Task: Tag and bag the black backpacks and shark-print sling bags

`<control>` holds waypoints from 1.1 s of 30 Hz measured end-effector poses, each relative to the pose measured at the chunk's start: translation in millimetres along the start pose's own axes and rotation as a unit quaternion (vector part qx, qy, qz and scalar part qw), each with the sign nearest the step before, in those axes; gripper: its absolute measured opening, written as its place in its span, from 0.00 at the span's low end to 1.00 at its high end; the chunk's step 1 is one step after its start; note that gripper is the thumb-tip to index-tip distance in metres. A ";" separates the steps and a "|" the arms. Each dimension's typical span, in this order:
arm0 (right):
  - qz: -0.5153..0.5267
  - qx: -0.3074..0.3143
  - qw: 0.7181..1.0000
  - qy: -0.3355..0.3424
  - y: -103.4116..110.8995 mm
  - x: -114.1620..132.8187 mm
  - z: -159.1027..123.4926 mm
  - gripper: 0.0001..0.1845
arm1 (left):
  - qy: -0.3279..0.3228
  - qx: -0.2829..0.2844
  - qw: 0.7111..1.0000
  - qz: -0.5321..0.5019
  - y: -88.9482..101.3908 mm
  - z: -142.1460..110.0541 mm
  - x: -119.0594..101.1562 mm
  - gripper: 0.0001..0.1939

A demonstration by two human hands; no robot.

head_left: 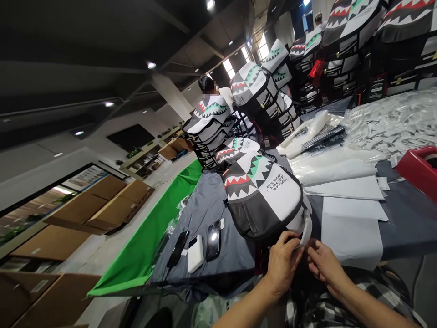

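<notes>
A backpack [269,196] in black, grey and white, with a shark-mouth print in red and green, lies tilted at the table's front edge. At its near right side a pale grey strip [306,228] sticks out; I cannot tell whether it is fabric or wrapping. My left hand [284,259] pinches the lower end of this strip, close against the bag. Just to the right, my right hand [324,263] is closed, thumb and fingers together beside the strip's end. Whatever lies between those fingertips is too small to make out.
Stacked backpacks [254,89] rise behind. White sheets [351,228], clear plastic bags [396,118] and a red container [418,171] lie to the right. Phones [213,240] and a white power bank [195,254] are left, near green cloth [153,232]. Another person [205,85] is beyond the stacks.
</notes>
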State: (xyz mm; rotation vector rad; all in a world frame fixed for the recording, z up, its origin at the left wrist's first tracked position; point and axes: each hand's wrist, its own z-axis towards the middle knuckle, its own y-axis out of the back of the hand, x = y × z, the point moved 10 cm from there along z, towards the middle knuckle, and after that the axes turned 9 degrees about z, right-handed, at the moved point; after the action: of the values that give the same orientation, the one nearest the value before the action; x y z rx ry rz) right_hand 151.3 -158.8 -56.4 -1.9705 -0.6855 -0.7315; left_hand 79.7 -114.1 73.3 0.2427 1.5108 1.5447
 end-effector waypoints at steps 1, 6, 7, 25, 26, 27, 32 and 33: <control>0.028 0.012 0.999 -0.016 -3.0 -2.3 -7.0 0.33 | -0.008 -0.014 1.000 -0.009 0.5 -1.1 0.4 0.07; 0.187 0.133 0.970 -0.078 -30.3 -3.0 -28.8 0.24 | -0.008 -0.080 0.996 -0.047 4.3 -7.2 9.5 0.10; 0.215 0.158 0.959 -0.090 -35.2 -2.9 -28.3 0.22 | 0.001 -0.085 0.995 -0.050 4.8 -7.7 12.0 0.13; 0.274 0.159 0.939 -0.133 -16.1 4.9 -35.6 0.23 | -0.348 -0.064 0.887 0.296 -20.1 -46.7 -27.6 0.20; 0.255 0.153 0.946 -0.126 -16.1 7.2 -34.9 0.24 | -0.348 -0.068 0.889 0.290 -14.4 -50.5 -27.2 0.19; 0.233 0.141 0.955 -0.118 -15.0 9.3 -33.1 0.26 | -0.342 -0.078 0.897 0.270 -6.1 -52.8 -28.1 0.17; 0.076 0.040 0.995 -0.044 -1.0 21.0 -22.7 0.37 | -0.083 -0.043 0.976 0.197 8.4 -16.2 -11.2 0.14; 0.051 0.021 0.998 -0.027 2.8 24.0 -22.9 0.40 | -0.026 0.010 0.974 0.223 -3.5 -6.8 -5.2 0.14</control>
State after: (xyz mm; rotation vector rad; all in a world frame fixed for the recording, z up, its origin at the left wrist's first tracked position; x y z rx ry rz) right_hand 164.2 -175.9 -31.1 -1.9772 -0.6224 -0.5991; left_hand 79.4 -123.1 71.0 0.6661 1.4970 1.8533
